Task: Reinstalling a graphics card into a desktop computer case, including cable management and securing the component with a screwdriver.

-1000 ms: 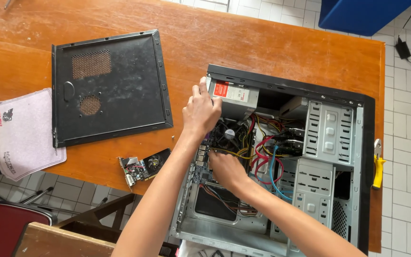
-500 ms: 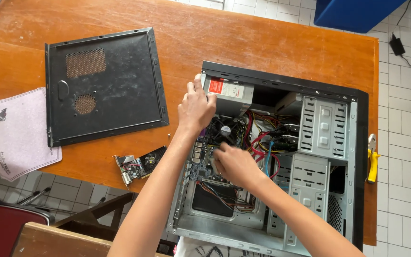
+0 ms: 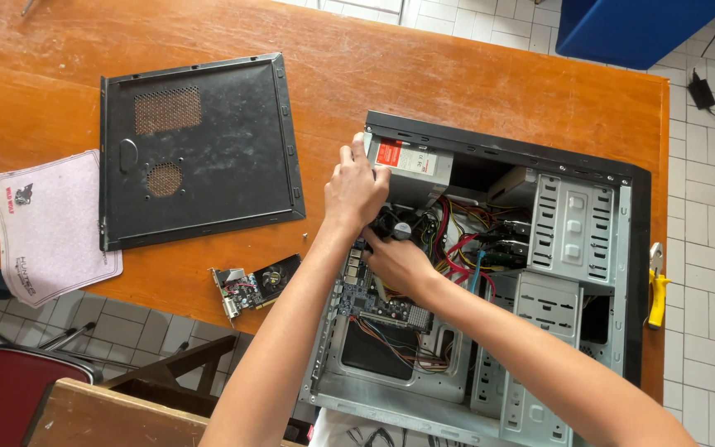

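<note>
An open black desktop computer case [image 3: 635, 248] lies on its side on an orange wooden table [image 3: 457, 74]. My left hand [image 3: 356, 189] rests at the case's upper left edge, fingers against the grey power supply [image 3: 411, 170]. My right hand [image 3: 396, 261] is inside the case, fingers curled by the round cooler fan [image 3: 397, 228] above the motherboard [image 3: 382, 310]. What the right fingers grip is hidden. Red, yellow and blue cables [image 3: 465, 240] run beside it.
The removed black side panel [image 3: 196, 149] lies to the left, with a pink mouse pad [image 3: 47, 223] beyond it. A small graphics card [image 3: 256, 281] sits near the table's front edge. Yellow-handled pliers [image 3: 657, 290] lie at the right edge. A chair [image 3: 18, 389] stands below.
The view has shifted slightly. Both hands stay at the same spots in the case; my right hand has edged a little toward the fan.
</note>
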